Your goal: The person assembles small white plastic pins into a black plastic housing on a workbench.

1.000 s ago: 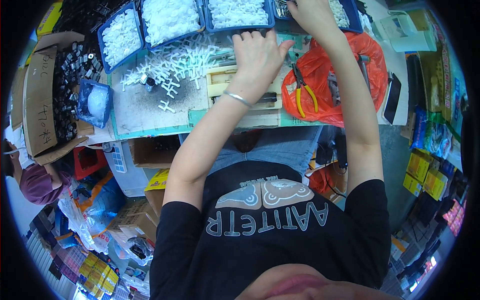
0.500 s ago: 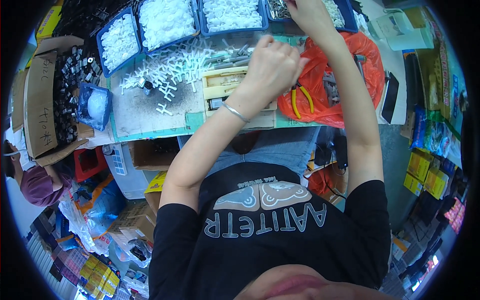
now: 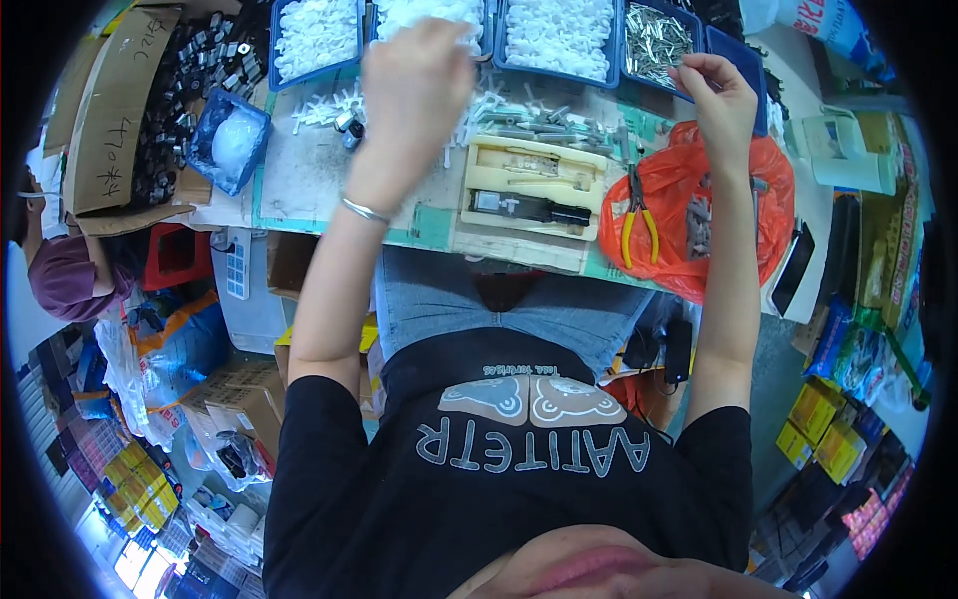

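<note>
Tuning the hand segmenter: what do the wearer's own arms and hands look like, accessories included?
Black fabric short sleeves, plain, ending above the elbows; both forearms bare. Left hand: ungloved, motion-blurred, with a thin, shiny, silver-coloured bangle around the wrist. Right hand: ungloved, nothing visible on the wrist. No cables or markings visible on either arm.

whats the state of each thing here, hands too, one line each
left hand, blurred, grip unclear
right hand, thumb and fingertips close together, cannot tell if holding anything
metal pins, heaped loose
yellow-handled pliers, handles spread
red bag, open
grey parts, loose inside the bag
cream holder, black piece lying in it
cardboard box, open
</note>
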A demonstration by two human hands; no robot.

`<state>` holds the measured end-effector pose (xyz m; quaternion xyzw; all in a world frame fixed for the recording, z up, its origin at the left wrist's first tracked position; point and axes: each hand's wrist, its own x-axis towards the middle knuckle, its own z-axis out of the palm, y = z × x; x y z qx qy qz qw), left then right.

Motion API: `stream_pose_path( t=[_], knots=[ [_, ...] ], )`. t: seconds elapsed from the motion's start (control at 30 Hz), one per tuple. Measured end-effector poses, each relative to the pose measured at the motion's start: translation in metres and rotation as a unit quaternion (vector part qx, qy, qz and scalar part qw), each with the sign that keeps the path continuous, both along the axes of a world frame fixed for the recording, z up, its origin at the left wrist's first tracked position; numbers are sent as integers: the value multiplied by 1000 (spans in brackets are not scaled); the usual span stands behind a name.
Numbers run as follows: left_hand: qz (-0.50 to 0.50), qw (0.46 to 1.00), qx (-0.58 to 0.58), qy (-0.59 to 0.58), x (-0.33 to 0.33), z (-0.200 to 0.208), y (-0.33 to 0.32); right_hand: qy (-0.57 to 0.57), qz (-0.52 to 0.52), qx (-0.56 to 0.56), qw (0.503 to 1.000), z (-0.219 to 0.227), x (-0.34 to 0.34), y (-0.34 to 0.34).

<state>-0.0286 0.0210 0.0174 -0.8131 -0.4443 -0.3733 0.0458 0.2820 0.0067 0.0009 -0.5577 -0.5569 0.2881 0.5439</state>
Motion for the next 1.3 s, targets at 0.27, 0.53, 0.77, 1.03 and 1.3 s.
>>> stream_pose_path(
  t=[0.27, 0.53, 0.77, 1.03, 1.3],
  knots=[
    [106, 979, 53, 164, -13, -10, 51, 80, 53, -16, 995, 12, -41, -25],
    [83, 970, 77, 217, -9, -9, 58, 64, 62, -27, 996, 18, -60, -43],
    [-86, 970, -138, -180, 12, -4, 16, 62, 42, 62, 995, 31, -101, -64],
    [-178, 526, -568, -608, 36, 20, -71, -161, 45, 213, 963, 49, -126, -89],
    [-146, 493, -554, -655, 41, 15, -94, -261, 47, 217, 939, 53, -129, -108]
  ],
)
